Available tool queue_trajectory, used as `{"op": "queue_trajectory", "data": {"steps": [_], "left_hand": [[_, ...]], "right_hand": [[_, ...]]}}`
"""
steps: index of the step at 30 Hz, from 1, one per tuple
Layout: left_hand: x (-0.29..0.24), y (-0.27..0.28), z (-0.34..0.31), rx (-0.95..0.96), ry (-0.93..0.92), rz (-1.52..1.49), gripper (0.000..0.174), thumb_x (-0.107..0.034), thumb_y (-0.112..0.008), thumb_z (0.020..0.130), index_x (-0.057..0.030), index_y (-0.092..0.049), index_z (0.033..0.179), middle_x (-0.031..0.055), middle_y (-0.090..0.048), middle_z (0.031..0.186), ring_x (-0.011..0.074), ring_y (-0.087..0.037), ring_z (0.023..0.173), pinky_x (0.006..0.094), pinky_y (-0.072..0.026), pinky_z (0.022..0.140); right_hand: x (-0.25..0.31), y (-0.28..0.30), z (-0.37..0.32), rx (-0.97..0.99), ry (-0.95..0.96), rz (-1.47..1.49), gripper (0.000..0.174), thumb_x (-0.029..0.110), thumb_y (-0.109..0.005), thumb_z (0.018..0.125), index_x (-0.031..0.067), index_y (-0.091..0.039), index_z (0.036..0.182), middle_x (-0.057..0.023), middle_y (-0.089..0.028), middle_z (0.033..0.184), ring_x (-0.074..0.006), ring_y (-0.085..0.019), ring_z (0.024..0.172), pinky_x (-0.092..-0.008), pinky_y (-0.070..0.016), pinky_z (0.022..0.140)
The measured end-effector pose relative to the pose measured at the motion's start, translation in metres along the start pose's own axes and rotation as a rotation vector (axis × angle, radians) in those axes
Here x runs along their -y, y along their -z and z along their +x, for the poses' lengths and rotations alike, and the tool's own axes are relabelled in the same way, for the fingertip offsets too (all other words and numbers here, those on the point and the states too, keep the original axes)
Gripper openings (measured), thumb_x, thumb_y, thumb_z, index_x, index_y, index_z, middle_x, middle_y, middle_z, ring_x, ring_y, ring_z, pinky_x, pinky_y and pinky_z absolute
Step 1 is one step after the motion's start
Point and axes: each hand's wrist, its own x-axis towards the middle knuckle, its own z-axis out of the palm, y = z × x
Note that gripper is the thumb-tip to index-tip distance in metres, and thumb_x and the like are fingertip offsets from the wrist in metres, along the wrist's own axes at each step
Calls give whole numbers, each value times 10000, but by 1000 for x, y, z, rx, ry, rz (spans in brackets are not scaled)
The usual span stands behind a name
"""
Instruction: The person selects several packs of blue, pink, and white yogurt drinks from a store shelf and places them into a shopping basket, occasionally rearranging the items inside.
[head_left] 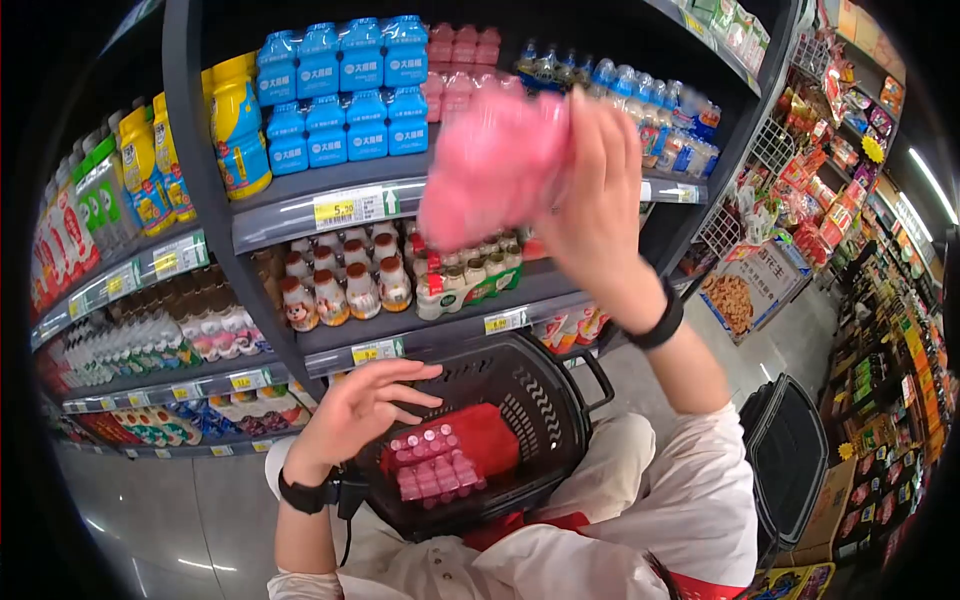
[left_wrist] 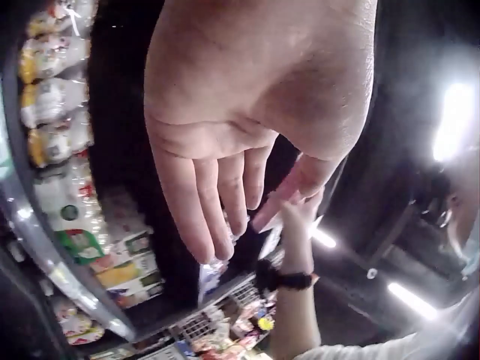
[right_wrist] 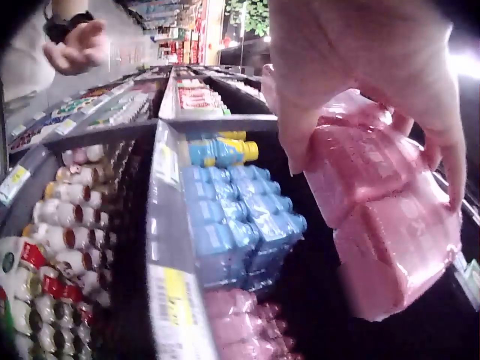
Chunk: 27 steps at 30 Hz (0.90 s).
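Supermarket aisle, grey tiled floor (head_left: 225,515); dark shelving (head_left: 290,232) runs across the front. The blue bottle packs (head_left: 345,95) stand two tiers high on the upper shelf, just behind its price-tag edge. Shelved pink bottles (head_left: 462,80) sit beside them, and small bottles with blue caps (head_left: 650,110) lie farther right. Brown-capped bottles (head_left: 350,285) fill part of the shelf below.

Right hand (head_left: 605,190): holding, thumb and fingers round the pink bottle pack (head_left: 495,165). The pack is raised and tilted in front of the upper shelf, nearer the camera than its edge (blurred in the head view; the right wrist view shows wrapped, boxy bottles). Dark open space lies beside it there.

Left hand (head_left: 365,410): wide, fingers extended, holding nothing, over the rim of the black basket (head_left: 535,400). Inside: small pink bottles (head_left: 438,472) beside a red item (head_left: 492,440), with bare basket floor toward the shelving.
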Motion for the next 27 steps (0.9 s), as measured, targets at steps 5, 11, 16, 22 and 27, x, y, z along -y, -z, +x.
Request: {"op": "queue_trajectory", "data": {"steps": [5,11,16,22,27], "left_hand": [[110,26,39,73,231,169,338,-5,-512,922,-17,-514,1260,99,-613,1200,165,-631,1022,282,-506,840],[192,42,40,169,327,441,312,-214,-612,911,-31,-594,1162,100,-683,1069,169,-677,930,290,-515,809],[228,47,33,255,114,976,333,-317,-586,887,-100,-605,1139,93,-646,1044,298,-643,913,388,-529,755],[217,55,19,72,75,1191,320,-290,-621,846,-114,-602,1113,40,-626,947,227,-646,839,341,-538,675],[204,45,27,125,85,1212,320,-308,-604,871,-111,-614,1122,39,-649,1022,230,-655,877,330,-539,681]], "right_hand": [[-71,-81,73,-187,-24,-164,639,134,-681,739,-1,-420,1307,-168,-556,1118,-325,-540,906,-384,-456,806],[-122,-172,95,348,-330,-234,1032,201,-835,568,77,-271,1423,-180,-468,1285,-427,-474,1141,-503,-453,932],[-161,-263,87,381,-46,-471,899,141,-771,630,130,-322,1410,-130,-482,1287,-382,-463,1177,-556,-458,878],[-172,-311,77,382,61,-468,715,80,-619,776,209,-332,1419,-101,-422,1371,-367,-411,1254,-578,-439,924],[-178,-309,76,438,60,-382,759,39,-615,761,213,-310,1434,-89,-405,1417,-378,-408,1287,-458,-463,975]]}}
